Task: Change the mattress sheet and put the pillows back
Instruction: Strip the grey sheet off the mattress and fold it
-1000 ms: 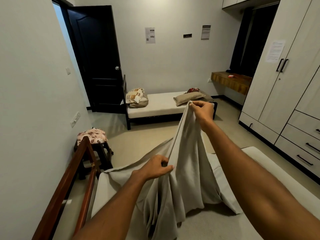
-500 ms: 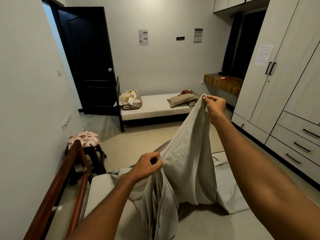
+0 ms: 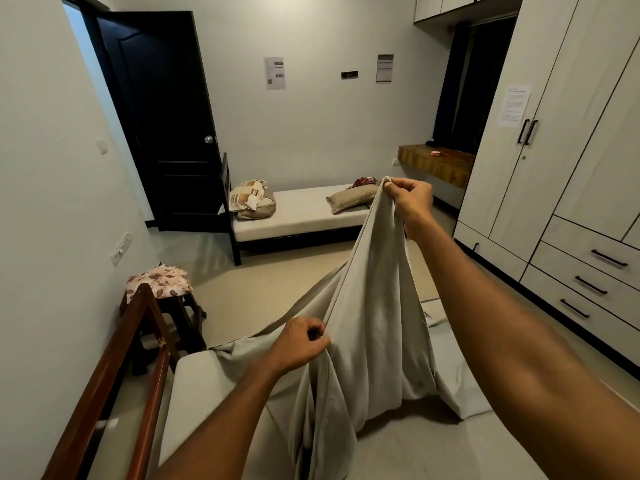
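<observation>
The grey sheet (image 3: 374,334), light and limp, is pinched along its hem by the right hand (image 3: 410,202), raised, and left hand (image 3: 301,344), above the mattress (image 3: 194,386); corners are judged the best holds.

a dark door (image 3: 162,119) stands open beside a wardrobe (image 3: 571,161) and stool (image 3: 162,306).

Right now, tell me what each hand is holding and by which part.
Both hold the grey sheet. The right hand pinches its raised top edge; the left hand grips a bunched fold lower down, above the mattress.
</observation>
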A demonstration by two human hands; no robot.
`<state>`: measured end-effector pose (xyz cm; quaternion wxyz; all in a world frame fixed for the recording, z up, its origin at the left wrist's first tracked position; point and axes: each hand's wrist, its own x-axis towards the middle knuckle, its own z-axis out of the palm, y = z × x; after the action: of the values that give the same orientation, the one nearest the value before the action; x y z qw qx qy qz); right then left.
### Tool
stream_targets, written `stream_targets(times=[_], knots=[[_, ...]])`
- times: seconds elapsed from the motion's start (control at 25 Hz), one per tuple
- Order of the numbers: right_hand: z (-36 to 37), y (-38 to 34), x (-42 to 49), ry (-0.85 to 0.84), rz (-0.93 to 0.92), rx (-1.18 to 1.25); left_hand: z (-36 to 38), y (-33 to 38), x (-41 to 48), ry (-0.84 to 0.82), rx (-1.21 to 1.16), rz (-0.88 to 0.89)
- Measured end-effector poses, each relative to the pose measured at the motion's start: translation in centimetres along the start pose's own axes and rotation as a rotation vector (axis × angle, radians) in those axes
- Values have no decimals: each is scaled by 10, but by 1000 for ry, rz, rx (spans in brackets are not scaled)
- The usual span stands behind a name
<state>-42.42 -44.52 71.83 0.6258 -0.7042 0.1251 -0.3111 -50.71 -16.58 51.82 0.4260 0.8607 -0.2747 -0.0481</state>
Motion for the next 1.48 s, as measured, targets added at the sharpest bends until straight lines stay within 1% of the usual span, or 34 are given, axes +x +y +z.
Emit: stream_targets(times=[0.08,0.2,0.24,0.32,0.44,0.68,0.84,0.92,1.0,1.04,1.12,1.2,1.24,1.28,1.32,1.48], knots=[[1,-4,5,8,3,7,3,-3,-1,63,-150,-59],[-2,-8,15,43,26,38,6,-8,-7,179,-470,-192],[-4,-9,18,49,28,40,5,-10,-10,186,-502,-213],[-5,-8,22,50,33,36,0,-12,-16,140,-483,-212],[-3,-4,23,61,45,34,-4,-17,-19,43,-373,-162],[-12,-3,30,101,60,29,-6,-31,-33,26,-277,-153],[-16,-9,22,121,42,35,-6,-23,-36,7,-320,-176],[-13,-11,11,30,44,10,-18,-19,-26,86,-370,-230],[-7,-10,-1,-138,64,-108,-35,-15,-8,167,-402,-257],[-6,-9,-7,-234,78,-179,-44,-11,1,180,-394,-247],[-5,-4,-24,-459,128,-284,-60,2,16,168,-378,-207],[-1,2,-50,-680,181,-328,-72,14,28,133,-379,-170],[4,7,-65,-751,199,-335,-77,19,33,110,-377,-157],[9,13,-78,-786,204,-340,-80,23,36,83,-374,-145],[15,21,-88,-787,185,-354,-80,28,38,57,-372,-133],[34,55,-110,-643,2,-495,-77,35,34,-35,-368,-96]])
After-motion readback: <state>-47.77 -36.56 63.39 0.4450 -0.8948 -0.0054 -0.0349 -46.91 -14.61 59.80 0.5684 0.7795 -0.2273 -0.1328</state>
